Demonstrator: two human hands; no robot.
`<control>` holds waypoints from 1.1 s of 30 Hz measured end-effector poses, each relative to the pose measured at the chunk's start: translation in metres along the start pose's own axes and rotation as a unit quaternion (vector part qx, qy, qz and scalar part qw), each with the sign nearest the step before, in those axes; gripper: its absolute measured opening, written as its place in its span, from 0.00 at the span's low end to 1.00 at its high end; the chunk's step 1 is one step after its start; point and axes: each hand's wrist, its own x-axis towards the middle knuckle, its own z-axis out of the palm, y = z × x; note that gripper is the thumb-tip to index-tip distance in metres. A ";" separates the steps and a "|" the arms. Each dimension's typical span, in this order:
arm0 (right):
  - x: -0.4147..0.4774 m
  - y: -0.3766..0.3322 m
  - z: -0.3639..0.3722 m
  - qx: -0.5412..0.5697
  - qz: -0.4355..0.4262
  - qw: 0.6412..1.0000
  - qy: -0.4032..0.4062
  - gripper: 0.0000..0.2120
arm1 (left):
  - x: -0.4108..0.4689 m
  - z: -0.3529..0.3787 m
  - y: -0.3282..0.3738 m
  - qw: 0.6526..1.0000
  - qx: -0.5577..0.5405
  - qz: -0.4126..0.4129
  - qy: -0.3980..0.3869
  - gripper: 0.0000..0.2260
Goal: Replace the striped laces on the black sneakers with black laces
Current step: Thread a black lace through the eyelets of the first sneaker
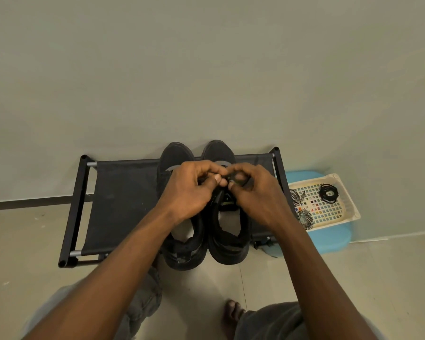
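Pinching a black lace in both grips, left hand and right hand meeting directly over the right-side sneaker, toe pointing away, neither hand the nearer.

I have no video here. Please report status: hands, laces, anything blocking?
Left hand and right hand both pinch black lace over sneaker nearer basket. Striped laces out, lying in basket beside spare lace coil. Nothing blocking.

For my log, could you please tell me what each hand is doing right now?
Left hand: pinches the black lace over the sneakers.
Right hand: pinches the same black lace.
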 end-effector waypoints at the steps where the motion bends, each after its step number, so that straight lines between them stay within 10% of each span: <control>1: 0.000 0.000 0.000 0.016 -0.006 0.999 -0.028 0.14 | 0.000 0.000 0.000 1.000 -0.001 0.000 -0.007 0.08; 22: -0.005 0.010 -0.017 -0.215 0.058 0.969 0.111 0.18 | 0.002 -0.002 0.001 0.998 -0.023 -0.037 0.042 0.04; 26: -0.003 0.003 -0.013 -0.085 -0.101 0.989 0.067 0.22 | 0.001 0.003 0.000 0.999 0.004 -0.007 0.041 0.02; 33: -0.006 -0.004 -0.006 0.006 -0.056 0.997 0.045 0.07 | -0.001 0.007 0.005 0.999 -0.001 -0.029 0.045 0.01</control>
